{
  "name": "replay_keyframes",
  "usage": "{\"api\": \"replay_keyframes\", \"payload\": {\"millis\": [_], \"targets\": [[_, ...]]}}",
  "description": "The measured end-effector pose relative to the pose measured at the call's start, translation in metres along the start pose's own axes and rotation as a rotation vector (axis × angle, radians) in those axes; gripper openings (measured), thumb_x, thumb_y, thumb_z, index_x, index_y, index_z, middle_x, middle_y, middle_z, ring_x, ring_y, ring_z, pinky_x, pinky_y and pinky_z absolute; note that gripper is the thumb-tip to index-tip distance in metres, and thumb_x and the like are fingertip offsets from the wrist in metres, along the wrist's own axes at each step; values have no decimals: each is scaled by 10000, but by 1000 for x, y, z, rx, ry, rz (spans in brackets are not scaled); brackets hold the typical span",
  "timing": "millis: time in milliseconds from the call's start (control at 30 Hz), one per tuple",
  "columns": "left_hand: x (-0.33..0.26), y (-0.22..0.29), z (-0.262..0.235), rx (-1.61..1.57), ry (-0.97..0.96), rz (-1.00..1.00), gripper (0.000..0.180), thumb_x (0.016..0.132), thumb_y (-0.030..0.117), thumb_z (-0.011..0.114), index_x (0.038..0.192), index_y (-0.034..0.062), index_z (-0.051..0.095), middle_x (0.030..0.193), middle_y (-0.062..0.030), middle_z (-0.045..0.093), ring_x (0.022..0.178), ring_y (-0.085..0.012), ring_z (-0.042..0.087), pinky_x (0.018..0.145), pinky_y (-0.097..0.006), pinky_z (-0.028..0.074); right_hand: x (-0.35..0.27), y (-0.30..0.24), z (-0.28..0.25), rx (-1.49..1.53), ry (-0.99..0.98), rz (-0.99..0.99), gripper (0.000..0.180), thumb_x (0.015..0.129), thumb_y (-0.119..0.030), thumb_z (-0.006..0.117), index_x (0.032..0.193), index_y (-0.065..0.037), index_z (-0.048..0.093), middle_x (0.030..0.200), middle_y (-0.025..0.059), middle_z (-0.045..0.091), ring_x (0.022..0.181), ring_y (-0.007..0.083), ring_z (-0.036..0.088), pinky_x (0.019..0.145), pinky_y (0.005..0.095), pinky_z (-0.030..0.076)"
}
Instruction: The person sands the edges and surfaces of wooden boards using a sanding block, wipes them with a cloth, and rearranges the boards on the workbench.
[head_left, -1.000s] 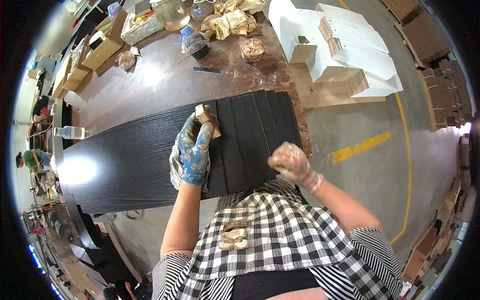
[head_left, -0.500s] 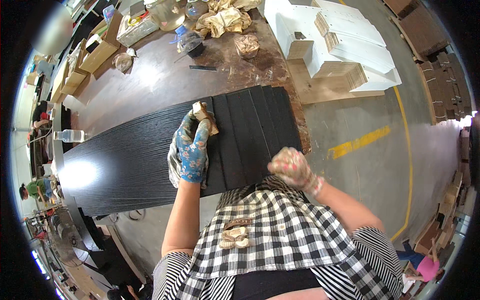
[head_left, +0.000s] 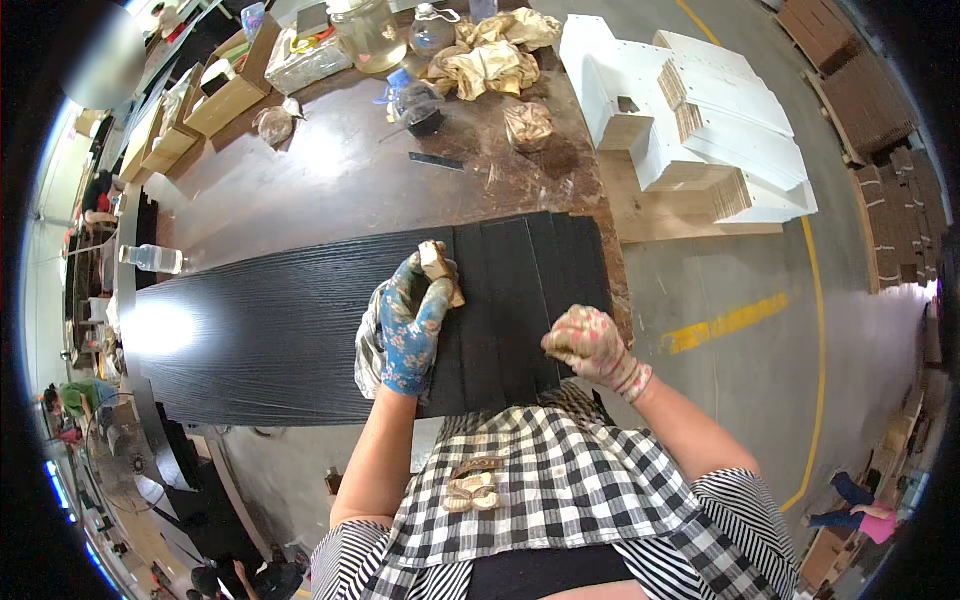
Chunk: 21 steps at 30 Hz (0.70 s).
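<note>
My left hand (head_left: 413, 335), in a blue flowered glove, grips a small cream-and-brown block (head_left: 437, 266) between thumb and fingers. A greyish-white rag (head_left: 370, 350) is bunched along the same hand, at its left side. Both lie over a stack of long black wood-grained boards (head_left: 270, 330), whose right ends are fanned out in steps. My right hand (head_left: 592, 345), in a pale glove with pink spots, is closed over the stack's near right corner. Its fingers are curled, and whatever they hold is hidden.
The brown table (head_left: 330, 190) carries a crumpled paper heap (head_left: 485, 70), a glass jar (head_left: 368, 38), a dark cup (head_left: 423, 115), a thin dark strip (head_left: 436, 161) and a clear bottle (head_left: 152, 259). White panels (head_left: 700, 110) are stacked at the right. Several people are farther off.
The view has shifted, so the table and boards sit lower in the picture. My right hand, blurred before, is now sharp and close to the same corner. My left hand keeps the block.
</note>
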<state>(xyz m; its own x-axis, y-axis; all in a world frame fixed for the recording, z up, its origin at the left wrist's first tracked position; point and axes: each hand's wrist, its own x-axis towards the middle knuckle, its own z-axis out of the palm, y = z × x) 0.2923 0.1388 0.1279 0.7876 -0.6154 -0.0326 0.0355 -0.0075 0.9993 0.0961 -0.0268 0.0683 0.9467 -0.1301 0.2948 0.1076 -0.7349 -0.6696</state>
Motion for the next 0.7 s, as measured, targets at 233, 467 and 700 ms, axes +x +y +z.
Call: {"api": "replay_keyframes", "payload": {"millis": [233,467,700], "targets": [[2,8,-3,84,-62,-4,386,871,51,606,1247,-31,571,1080,-72,642,978,-131,598,886,-276,482,93,68,-10,51,200,-72,132,732,-103,744,761,-105,616,756,63,622,742,262,613,664,375,490],[0,-2,-3,25,-61,-1,399,882,39,607,1269,-31,542,1100,-74,631,983,-134,595,877,-275,489,138,90,-14,32,284,-20,84,739,-55,720,793,-77,659,763,77,635,762,263,629,694,373,500],[4,-2,-3,41,-85,-12,396,881,55,624,1262,-27,552,1087,-66,633,982,-133,593,886,-274,481,117,75,-9,-41,296,-81,132,715,-77,748,820,-93,670,825,57,642,791,273,620,703,384,497]]}}
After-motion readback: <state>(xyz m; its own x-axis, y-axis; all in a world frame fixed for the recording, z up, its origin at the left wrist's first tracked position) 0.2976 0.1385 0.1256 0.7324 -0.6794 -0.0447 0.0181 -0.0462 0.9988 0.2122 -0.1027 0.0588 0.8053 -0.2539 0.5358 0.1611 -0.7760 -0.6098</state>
